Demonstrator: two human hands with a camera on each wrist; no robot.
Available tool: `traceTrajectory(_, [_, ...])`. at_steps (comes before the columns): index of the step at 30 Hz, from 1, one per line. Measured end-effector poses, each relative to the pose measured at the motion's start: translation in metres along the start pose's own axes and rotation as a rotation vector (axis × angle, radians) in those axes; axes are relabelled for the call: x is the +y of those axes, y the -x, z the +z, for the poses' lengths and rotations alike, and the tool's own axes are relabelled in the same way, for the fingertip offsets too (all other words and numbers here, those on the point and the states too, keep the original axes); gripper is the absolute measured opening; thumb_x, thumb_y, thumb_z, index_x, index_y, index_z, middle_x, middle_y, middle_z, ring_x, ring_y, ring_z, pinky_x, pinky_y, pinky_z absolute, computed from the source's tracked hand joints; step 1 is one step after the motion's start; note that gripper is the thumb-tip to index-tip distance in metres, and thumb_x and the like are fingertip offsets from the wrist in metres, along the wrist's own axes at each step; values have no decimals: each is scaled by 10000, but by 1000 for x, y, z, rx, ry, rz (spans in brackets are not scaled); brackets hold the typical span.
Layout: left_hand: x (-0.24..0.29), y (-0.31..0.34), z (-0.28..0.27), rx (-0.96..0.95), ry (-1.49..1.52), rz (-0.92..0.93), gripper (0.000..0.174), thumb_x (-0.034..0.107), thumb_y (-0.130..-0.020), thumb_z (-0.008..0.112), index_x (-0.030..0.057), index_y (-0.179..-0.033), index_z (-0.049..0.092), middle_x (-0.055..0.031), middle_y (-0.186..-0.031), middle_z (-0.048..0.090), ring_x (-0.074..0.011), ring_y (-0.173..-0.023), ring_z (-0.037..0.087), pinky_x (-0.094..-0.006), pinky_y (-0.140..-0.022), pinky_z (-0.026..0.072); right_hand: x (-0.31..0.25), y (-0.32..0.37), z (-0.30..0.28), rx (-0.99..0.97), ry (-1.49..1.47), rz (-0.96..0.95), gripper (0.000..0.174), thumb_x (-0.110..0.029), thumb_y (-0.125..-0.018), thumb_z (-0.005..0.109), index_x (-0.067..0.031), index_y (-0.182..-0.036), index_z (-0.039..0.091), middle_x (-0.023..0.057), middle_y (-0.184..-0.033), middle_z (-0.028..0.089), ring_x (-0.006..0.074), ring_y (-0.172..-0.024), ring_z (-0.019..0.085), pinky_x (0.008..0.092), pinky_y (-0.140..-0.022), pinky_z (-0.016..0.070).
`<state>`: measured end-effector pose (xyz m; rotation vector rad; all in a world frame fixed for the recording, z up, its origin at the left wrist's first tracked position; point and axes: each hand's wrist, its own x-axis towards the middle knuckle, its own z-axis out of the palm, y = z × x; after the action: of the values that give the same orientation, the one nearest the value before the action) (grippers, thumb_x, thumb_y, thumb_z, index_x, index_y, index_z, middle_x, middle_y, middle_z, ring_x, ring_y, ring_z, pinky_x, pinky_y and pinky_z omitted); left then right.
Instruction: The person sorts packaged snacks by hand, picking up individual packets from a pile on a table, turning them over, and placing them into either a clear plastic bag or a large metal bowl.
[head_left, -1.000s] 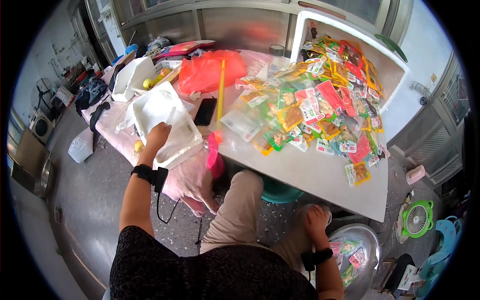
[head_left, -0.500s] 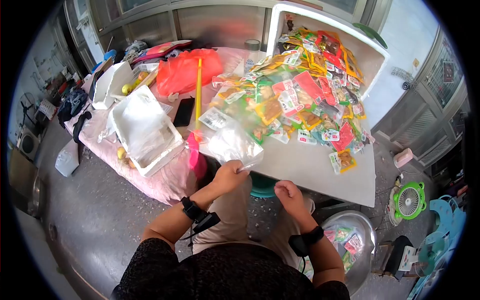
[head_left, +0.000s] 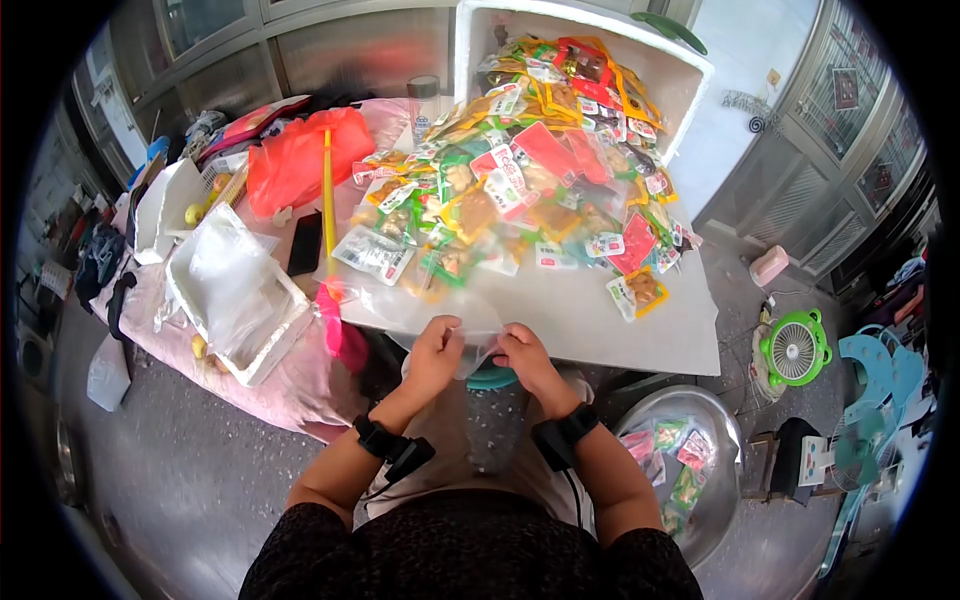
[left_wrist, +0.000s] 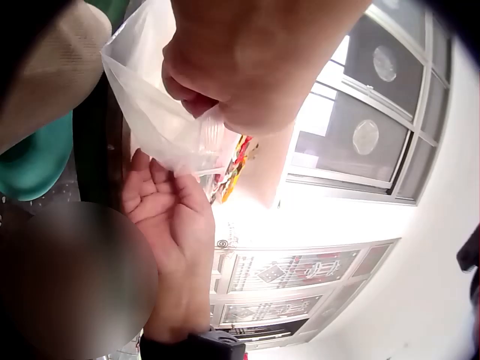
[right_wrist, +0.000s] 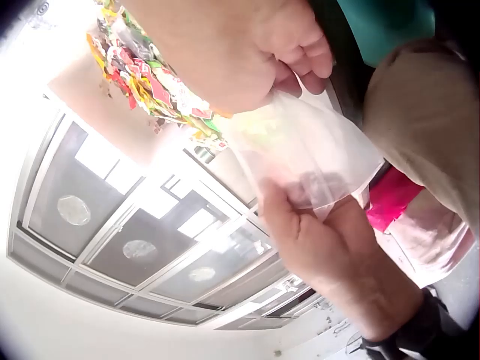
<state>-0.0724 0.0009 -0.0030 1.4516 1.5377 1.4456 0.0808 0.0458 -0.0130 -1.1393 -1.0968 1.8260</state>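
Observation:
A clear plastic bag [head_left: 478,330] is stretched between the two hands at the table's front edge. The left hand [head_left: 434,355] pinches one side of its rim, and the right hand [head_left: 525,358] pinches the other side. In the left wrist view the bag [left_wrist: 150,97] hangs from the left hand [left_wrist: 247,60], with the right hand [left_wrist: 169,221] at its edge. The right wrist view shows the bag [right_wrist: 307,146] translucent, the left hand's [right_wrist: 322,240] fingers partly behind it. Just beyond the hands lies a heap of colourful food packets [head_left: 540,190].
A white foam box [head_left: 690,75] stands behind the packets. To the left are a foam tray [head_left: 262,365] with clear bags, a black phone [head_left: 305,243], a yellow stick [head_left: 328,190] and a red bag [head_left: 300,160]. A metal basin [head_left: 725,480] with packets sits at lower right.
The left hand moved from the foam tray to the table's front with a clear bag. The right hand rose from beside the knee and now grips the bag too. The head view shifted right.

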Motion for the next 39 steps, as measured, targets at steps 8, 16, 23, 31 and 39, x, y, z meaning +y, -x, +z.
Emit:
traceTrajectory(8, [13,-13,29,-258,-656,271,157,94,-695,472,59,-845,499,-162,-706,547,-329,-644,535,-412,-546,429,-24,-9,-32,29,657,-404,217,-145,-723,536,-12,-892,511,111,-842,545,214,-816,535,302,-659,423])
traceTrajectory(16, [-1,-18,56,-293,-453,30,245,115,-683,466,47,-918,483,-159,-733,557,-325,-715,539,-409,-629,423,-64,-22,-148,810,1603,-401,443,-254,-662,583,-54,-1036,453,138,-1164,374,332,-1123,301,519,-828,290])
traceTrajectory(23, [-4,-18,57,-314,-485,51,240,138,-690,478,39,-907,504,-134,-737,559,-288,-712,545,-371,-616,423,-46,-40,-202,712,1699,-311,238,-196,-719,508,-41,-900,523,141,-986,499,315,-960,470,420,-660,436])
traceTrajectory(31, [-4,-24,77,-318,-510,81,211,149,-702,469,32,-872,512,-150,-752,567,-300,-710,548,-378,-610,427,-63,33,-166,559,304,-580,166,-48,-790,414,-4,-927,495,96,-837,551,222,-795,545,320,-705,448])
traceTrajectory(39, [3,-25,95,-339,-431,60,205,145,-711,474,18,-868,503,-162,-733,564,-310,-694,546,-382,-595,425,-37,59,-114,149,-539,-299,277,-69,-800,378,33,-1056,403,152,-978,519,270,-882,538,404,-759,450])
